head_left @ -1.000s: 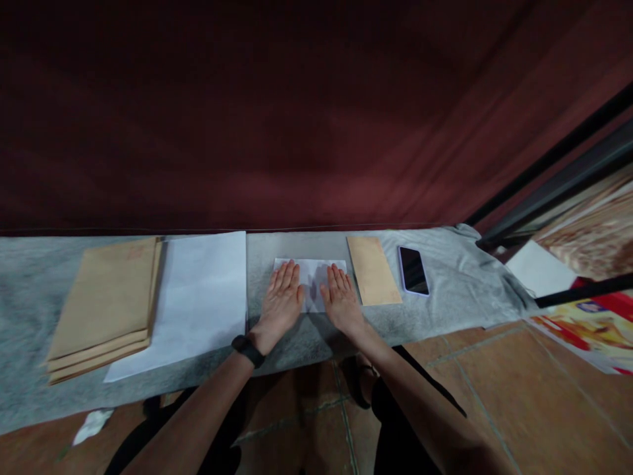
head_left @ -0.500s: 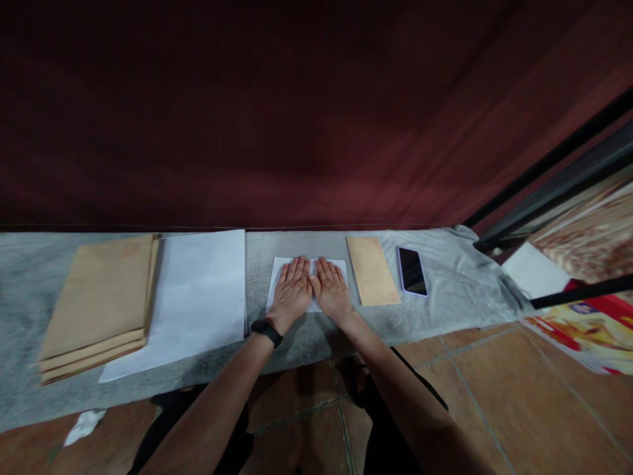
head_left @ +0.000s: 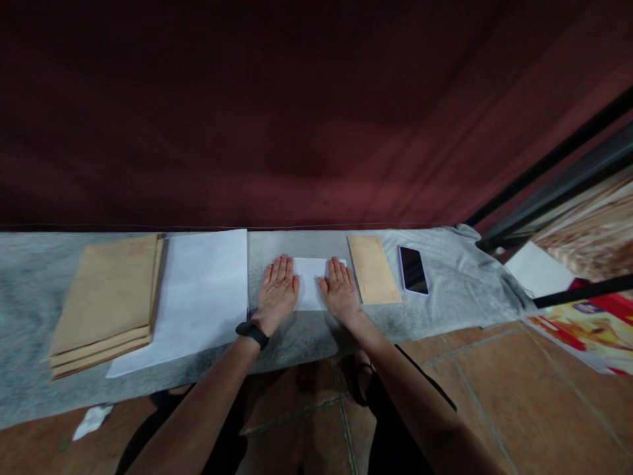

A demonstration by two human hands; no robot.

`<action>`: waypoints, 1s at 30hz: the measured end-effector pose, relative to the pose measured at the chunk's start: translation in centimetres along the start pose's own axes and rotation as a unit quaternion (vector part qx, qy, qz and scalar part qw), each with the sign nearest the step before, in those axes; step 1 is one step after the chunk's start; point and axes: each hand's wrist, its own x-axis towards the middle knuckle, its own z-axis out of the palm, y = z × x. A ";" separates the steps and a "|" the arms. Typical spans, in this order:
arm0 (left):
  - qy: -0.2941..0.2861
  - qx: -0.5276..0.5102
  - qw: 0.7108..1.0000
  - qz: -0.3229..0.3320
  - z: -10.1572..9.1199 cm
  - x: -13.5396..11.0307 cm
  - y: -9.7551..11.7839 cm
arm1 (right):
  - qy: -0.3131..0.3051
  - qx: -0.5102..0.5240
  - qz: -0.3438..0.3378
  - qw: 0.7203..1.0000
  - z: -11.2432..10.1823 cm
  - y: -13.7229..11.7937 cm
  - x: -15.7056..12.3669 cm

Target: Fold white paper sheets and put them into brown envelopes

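A small folded white sheet (head_left: 310, 284) lies on the grey cloth-covered table (head_left: 445, 290) in front of me. My left hand (head_left: 277, 293) lies flat with fingers stretched out on the sheet's left end. Flat on its right end is my right hand (head_left: 340, 290), fingers extended too. A gap of bare paper shows between the two hands. A black band (head_left: 252, 334) sits on my left wrist.
A larger white sheet (head_left: 198, 297) and a stack of brown envelopes (head_left: 106, 300) lie to the left. A single brown envelope (head_left: 373, 278) and a dark phone (head_left: 413, 269) lie to the right. A dark red curtain (head_left: 297, 119) hangs behind the table.
My hands came together at the middle of the folded sheet, then slid apart toward its two ends, staying flat on it.
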 end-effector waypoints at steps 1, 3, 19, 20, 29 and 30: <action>-0.001 -0.003 1.000 -0.007 0.0 0.0 -0.2 | -0.001 0.001 0.001 1.000 0.0 0.1 -0.1; -0.002 -0.007 1.000 -0.020 -0.1 -0.1 -0.5 | 0.001 0.003 0.002 1.000 -0.1 0.3 -0.3; 0.028 -0.005 0.999 -0.036 -1.3 -1.1 -0.9 | -0.007 0.006 -0.010 1.000 -2.0 0.2 -2.5; 0.028 -0.008 0.999 -0.018 -1.5 -1.4 -0.4 | -0.014 0.015 -0.020 1.000 -2.1 -0.1 -2.7; -0.031 -0.021 0.993 0.114 -1.4 -3.9 3.0 | -0.057 0.066 -0.072 0.994 -1.5 -2.1 -3.9; -0.034 -0.016 0.993 0.113 -1.3 -3.9 2.9 | -0.056 0.062 -0.072 0.994 -1.5 -2.1 -3.9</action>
